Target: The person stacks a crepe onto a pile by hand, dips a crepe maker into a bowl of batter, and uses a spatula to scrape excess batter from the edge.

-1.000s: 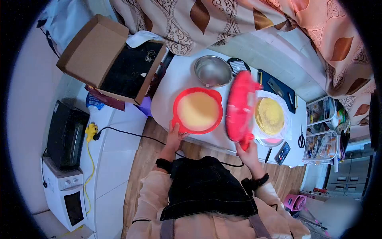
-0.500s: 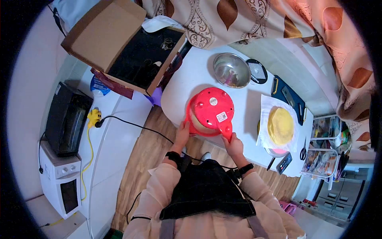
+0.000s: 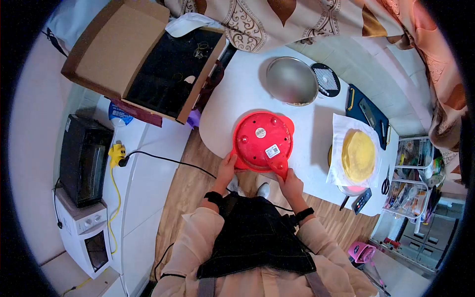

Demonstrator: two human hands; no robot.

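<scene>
A red electric crepe maker is turned face down, its underside with feet, holes and two labels facing up. It sits inside a red-rimmed dish at the table's near edge; the dish's contents are hidden. My left hand grips the dish's near left rim. My right hand is closed around the crepe maker's short handle. To the right, a stack of thin yellow crepes lies on white paper.
A steel bowl and a black perforated disc stand at the back of the white table. A phone and scissors lie on the right. An open cardboard box is at the left, and a black cord crosses below it.
The crepe maker has gone from tilted, with a pale surface showing beneath it, to lying level in the red dish. Both hands keep their holds. My view has shifted slightly.
</scene>
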